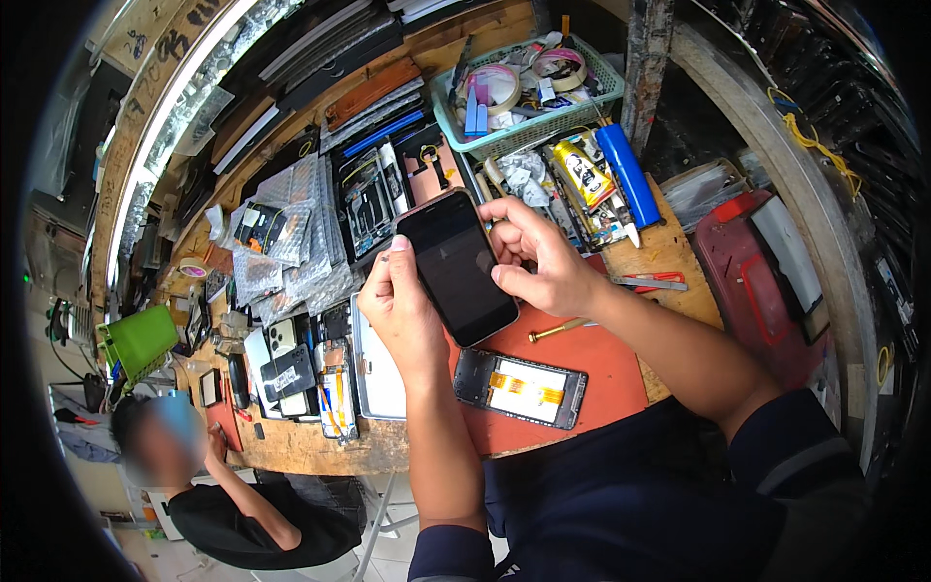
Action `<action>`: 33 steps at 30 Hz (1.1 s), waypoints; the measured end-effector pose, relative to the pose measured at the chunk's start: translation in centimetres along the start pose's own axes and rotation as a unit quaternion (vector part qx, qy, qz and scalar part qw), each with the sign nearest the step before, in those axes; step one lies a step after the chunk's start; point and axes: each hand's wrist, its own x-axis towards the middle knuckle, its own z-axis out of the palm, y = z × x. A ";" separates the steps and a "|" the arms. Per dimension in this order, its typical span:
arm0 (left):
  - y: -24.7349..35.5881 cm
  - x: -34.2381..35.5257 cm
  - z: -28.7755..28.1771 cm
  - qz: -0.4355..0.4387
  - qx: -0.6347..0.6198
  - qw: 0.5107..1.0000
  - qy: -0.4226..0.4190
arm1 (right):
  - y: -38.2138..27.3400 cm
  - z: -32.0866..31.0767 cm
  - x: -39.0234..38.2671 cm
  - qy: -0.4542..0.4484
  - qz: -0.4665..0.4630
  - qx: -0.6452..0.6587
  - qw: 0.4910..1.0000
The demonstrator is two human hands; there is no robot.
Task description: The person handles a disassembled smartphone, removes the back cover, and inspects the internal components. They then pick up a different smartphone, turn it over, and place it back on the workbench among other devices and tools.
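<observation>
A black smartphone (pixel 454 267), its dark screen facing me, is tilted above an orange-red work mat (pixel 611 373). My left hand (pixel 400 306) is closed round its left edge, thumb along the side. At the phone's right edge, my right hand (pixel 543 260) has its fingers curled, with index finger and thumb against the side. On the mat below lies an opened phone body (pixel 522 389) with a white battery and orange flex cables. A brass-coloured screwdriver (pixel 560 331) rests just above that body, partly beneath my right forearm.
Behind the mat stand a teal basket (pixel 533 131) of tape rolls and scraps, a yellow can (pixel 582 175) and a blue cylinder (pixel 627 175). Bubble-wrapped parts (pixel 281 238) and phone parts (pixel 335 388) crowd the left. Red-handled pliers (pixel 650 282) lie right. Another person (pixel 252 514) sits at left.
</observation>
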 end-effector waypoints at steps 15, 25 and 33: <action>1.2 -0.8 1.5 -0.019 -0.055 0.998 0.009 | -0.1 0.2 0.1 0.002 0.014 -0.010 1.000; 1.0 -0.8 1.4 -0.024 -0.060 0.998 0.013 | -0.8 0.1 0.0 -0.005 0.020 0.020 1.000; 1.3 -0.7 1.4 -0.018 -0.059 0.998 0.022 | -1.0 0.0 0.0 -0.018 0.016 0.019 1.000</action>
